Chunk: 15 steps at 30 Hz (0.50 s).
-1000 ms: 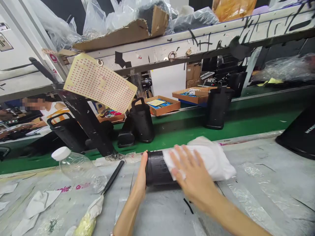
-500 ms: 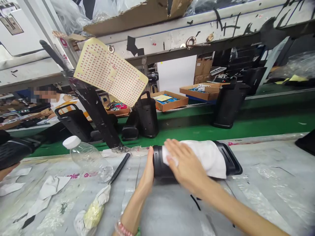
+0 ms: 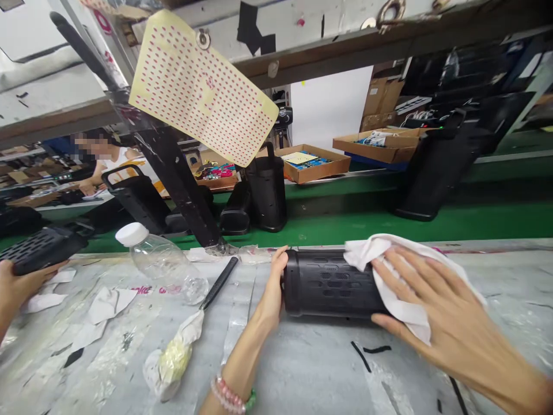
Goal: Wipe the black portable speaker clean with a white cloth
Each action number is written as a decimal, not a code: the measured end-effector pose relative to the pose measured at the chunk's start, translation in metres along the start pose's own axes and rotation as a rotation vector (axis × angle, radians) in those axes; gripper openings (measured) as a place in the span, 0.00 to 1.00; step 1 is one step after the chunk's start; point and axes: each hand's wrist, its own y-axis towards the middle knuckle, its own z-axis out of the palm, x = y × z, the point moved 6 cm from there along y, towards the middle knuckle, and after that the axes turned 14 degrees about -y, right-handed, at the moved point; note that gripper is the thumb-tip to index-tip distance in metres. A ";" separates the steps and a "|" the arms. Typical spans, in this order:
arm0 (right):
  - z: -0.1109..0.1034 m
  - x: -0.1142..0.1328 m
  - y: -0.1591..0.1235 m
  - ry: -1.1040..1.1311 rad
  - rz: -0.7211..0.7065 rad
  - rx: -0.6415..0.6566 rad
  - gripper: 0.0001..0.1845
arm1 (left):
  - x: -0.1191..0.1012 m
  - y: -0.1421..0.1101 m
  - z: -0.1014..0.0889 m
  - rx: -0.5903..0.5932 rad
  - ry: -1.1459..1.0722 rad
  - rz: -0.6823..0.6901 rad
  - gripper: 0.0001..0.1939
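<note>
We have 2 hands on 1 black case point(image 3: 332, 285), which lies on its side between our fingers. Our left hand point(image 3: 272, 294) sits against its left end; we can't tell how far those fingers curl around it. Our right hand point(image 3: 436, 300) is spread wide over a white cloth point(image 3: 367, 251) at the other end, with no tight grip. We think this is the wiping step. The next rub calls for left fingers holding firm and right fingers pressing the cloth flat. A clear bottle point(image 3: 166, 264) lies left of our left fingers.
</note>
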 end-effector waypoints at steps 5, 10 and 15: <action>-0.002 0.000 -0.014 -0.045 0.154 0.038 0.37 | -0.001 -0.001 0.000 0.038 0.027 0.003 0.21; -0.002 0.002 -0.020 -0.022 0.165 0.030 0.36 | -0.001 0.001 0.000 0.070 0.024 0.001 0.22; 0.004 -0.002 -0.025 0.055 0.278 0.058 0.41 | -0.001 0.001 0.000 0.089 0.042 -0.004 0.24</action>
